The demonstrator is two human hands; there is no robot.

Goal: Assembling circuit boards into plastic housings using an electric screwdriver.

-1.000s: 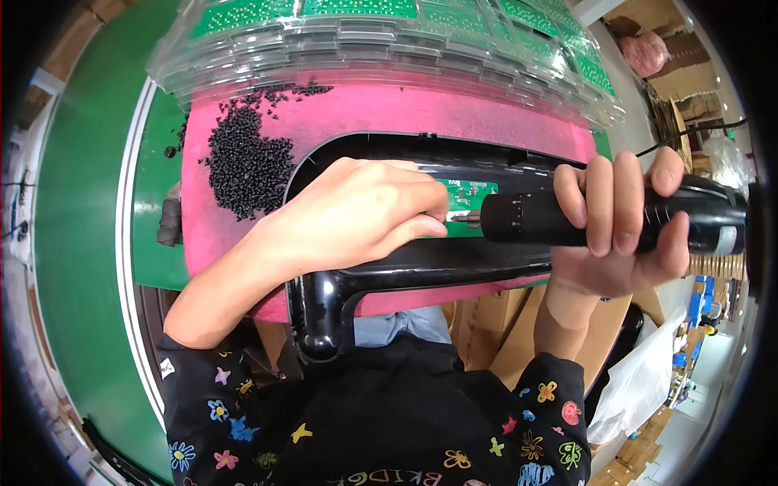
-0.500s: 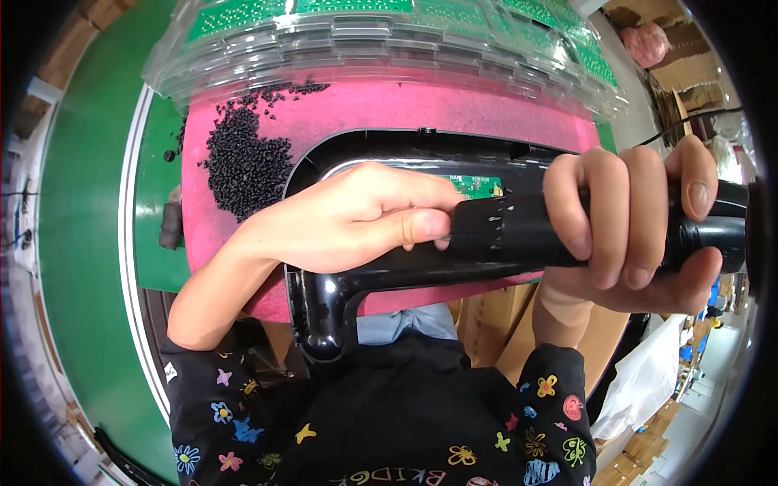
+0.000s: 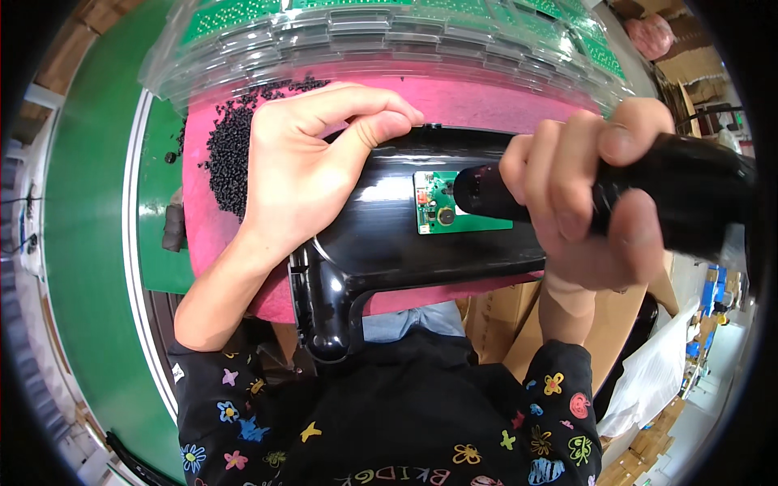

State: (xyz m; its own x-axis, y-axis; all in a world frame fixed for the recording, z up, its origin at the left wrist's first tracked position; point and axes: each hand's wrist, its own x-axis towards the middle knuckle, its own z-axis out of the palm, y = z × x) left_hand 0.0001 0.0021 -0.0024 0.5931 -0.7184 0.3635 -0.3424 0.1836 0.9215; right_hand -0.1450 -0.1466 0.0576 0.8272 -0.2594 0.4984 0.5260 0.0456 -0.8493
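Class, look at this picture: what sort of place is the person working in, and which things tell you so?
Most likely a factory assembly bench. Clear trays of green circuit boards are stacked at the back, a heap of small black screws lies on a pink mat, and the right hand holds a power screwdriver over a circuit board.

A green bench (image 3: 89, 243) is carrying everything here. A pink mat (image 3: 494, 105) is lying flat on it. On the mat, a heap of small black screws (image 3: 231, 150) is sitting at the left, and a black housing (image 3: 421, 243) is lying across the middle. Clear trays (image 3: 389, 40) are lying stacked along the far side.
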